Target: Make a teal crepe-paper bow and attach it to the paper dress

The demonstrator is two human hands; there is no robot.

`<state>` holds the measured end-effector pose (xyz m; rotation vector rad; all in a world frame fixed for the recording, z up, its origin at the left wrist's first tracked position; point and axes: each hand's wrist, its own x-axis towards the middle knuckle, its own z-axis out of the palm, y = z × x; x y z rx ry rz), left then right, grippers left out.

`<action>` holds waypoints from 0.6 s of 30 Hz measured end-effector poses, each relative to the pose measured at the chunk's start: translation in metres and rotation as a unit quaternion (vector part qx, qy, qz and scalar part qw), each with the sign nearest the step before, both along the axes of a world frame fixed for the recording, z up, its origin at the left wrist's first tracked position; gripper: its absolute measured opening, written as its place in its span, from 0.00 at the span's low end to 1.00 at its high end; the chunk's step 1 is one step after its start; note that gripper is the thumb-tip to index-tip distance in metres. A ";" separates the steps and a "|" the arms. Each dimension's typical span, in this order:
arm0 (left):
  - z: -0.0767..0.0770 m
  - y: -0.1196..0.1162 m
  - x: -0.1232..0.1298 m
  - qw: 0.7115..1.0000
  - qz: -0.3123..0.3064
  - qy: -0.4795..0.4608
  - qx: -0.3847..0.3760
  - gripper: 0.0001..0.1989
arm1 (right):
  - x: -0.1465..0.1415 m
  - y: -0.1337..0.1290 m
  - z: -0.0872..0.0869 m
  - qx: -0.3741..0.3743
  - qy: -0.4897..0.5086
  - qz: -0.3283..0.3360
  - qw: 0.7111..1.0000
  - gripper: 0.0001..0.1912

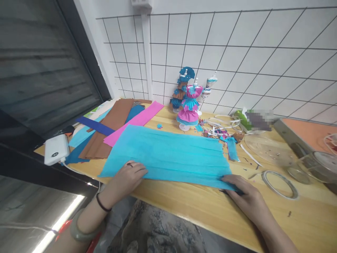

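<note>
A wide sheet of bright blue crepe paper (168,151) lies across the front of the table, with lengthwise creases. My left hand (133,174) is closed at its near edge, left of the middle, with the fingers bent together over the paper and the thumb mostly hidden. At the near right corner, my right hand (243,189) pinches the sheet between thumb and fingers. Something dark, too covered to name, shows beneath the right hand. Just behind the sheet stands a small dress form (190,105) in pink and blue ruffled paper.
Brown (105,133) and pink crepe paper strips (147,117) lie at the left, near a white power bank (56,149) with a cable. Paper scraps (216,131) litter the back. At right are a tape roll (279,185) and clear round containers (319,165).
</note>
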<state>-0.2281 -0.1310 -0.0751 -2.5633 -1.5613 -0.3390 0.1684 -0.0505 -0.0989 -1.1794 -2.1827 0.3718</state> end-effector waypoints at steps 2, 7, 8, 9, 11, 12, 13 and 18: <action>0.003 0.001 -0.002 1.000 0.006 -0.001 -0.017 0.13 | 0.000 0.000 0.002 0.005 0.001 0.009 1.000 0.10; 0.015 0.004 -0.012 0.995 0.030 -0.015 -0.091 0.13 | -0.004 -0.004 0.007 -0.041 0.018 -0.043 0.998 0.12; 0.018 0.004 -0.016 0.994 0.039 -0.020 -0.103 0.14 | -0.003 -0.005 0.008 -0.051 0.026 -0.058 0.997 0.12; 0.020 0.005 -0.019 0.992 0.051 -0.026 -0.111 0.14 | -0.003 -0.006 0.008 -0.061 0.037 -0.073 0.995 0.13; 0.023 0.006 -0.026 0.990 0.072 -0.040 -0.119 0.13 | -0.002 -0.007 0.009 -0.078 0.068 -0.108 0.989 0.13; 0.024 0.007 -0.029 0.988 0.079 -0.048 -0.125 0.12 | -0.002 -0.008 0.009 -0.085 0.084 -0.125 0.985 0.12; 0.024 0.008 -0.033 0.986 0.086 -0.058 -0.133 0.12 | -0.002 -0.008 0.009 -0.091 0.098 -0.139 0.981 0.12; 0.027 0.013 -0.047 0.962 0.169 -0.104 -0.187 0.16 | -0.004 -0.006 0.010 -0.116 0.131 -0.163 0.971 0.15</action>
